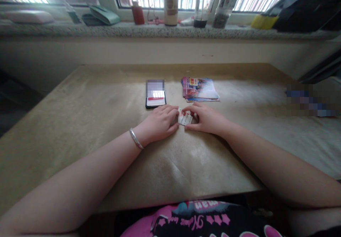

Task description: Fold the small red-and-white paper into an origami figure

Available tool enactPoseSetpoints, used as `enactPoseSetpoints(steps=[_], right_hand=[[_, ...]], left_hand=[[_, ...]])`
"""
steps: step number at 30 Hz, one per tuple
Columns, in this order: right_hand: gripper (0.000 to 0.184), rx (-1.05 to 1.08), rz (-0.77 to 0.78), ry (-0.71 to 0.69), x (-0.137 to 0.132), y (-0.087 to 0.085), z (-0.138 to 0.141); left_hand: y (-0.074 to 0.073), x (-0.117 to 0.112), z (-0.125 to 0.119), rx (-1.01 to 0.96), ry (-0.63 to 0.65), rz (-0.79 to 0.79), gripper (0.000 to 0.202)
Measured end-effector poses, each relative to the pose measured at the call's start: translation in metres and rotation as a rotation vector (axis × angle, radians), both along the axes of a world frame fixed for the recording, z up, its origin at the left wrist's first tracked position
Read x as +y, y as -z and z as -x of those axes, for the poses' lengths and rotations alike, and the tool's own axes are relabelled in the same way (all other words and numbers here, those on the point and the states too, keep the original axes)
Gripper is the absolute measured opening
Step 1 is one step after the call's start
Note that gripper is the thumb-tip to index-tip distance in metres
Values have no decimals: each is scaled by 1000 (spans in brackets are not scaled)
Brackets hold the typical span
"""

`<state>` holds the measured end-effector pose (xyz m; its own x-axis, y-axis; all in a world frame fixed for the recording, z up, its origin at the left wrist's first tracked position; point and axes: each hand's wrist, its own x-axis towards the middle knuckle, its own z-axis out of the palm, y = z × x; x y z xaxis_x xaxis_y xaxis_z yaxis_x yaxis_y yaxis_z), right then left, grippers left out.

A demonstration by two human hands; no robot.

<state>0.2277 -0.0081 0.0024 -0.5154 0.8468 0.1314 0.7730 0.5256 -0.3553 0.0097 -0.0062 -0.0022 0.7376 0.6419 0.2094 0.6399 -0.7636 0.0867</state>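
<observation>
A small folded piece of printed paper (pixel 184 118), white with red marks, lies on the brown paper-covered table (pixel 80 123). My left hand (pixel 160 122), with a silver bracelet at the wrist, has its fingers curled and pinches the paper's left side. On the paper's right side my right hand (pixel 206 118) presses with closed fingers. Both hands rest on the table, meeting at the paper. A phone (pixel 155 93) lies just beyond my left hand. A stack of colourful leaflets (pixel 199 89) lies just beyond my right hand.
A stone window sill (pixel 133 31) runs behind the table with a red bottle (pixel 137 14), a tall white bottle (pixel 171 2), dark jars (pixel 221 16), a teal pouch (pixel 104 15) and a yellow item (pixel 262 21). A blurred object (pixel 311 100) lies at the right edge.
</observation>
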Motion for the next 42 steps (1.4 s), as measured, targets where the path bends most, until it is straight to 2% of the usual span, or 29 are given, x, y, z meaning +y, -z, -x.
enactPoseSetpoints(steps=[5, 10, 15, 19, 24, 30, 35, 39, 42], right_hand=[[37, 7, -56, -58, -3, -3, -1], [28, -14, -139, -126, 2, -3, -9], [19, 52, -142, -249, 10, 1, -15], [14, 79, -149, -280, 13, 3, -18], [18, 8, -135, -200, 9, -2, -16], [14, -104, -66, 36, 2, -8, -3], [12, -77, 12, 177, 0, -4, 5], [27, -23, 20, 171, 1, -1, 5], [26, 54, 5, 124, 4, 4, 3]], left_hand=[[0, 1, 2, -63, -20, 36, 42], [-1, 2, 3, -106, 4, 23, 33], [-1, 4, 4, -131, 53, 26, 23], [-1, 7, 5, -134, 67, 12, 19], [-2, 7, 4, -149, 69, -17, 17], [-3, 7, 1, -112, -32, -24, 21], [-1, 10, 1, -150, -80, 5, 18], [0, 11, 1, -169, -86, 32, 17], [-1, 10, 1, -195, -99, 46, 17]])
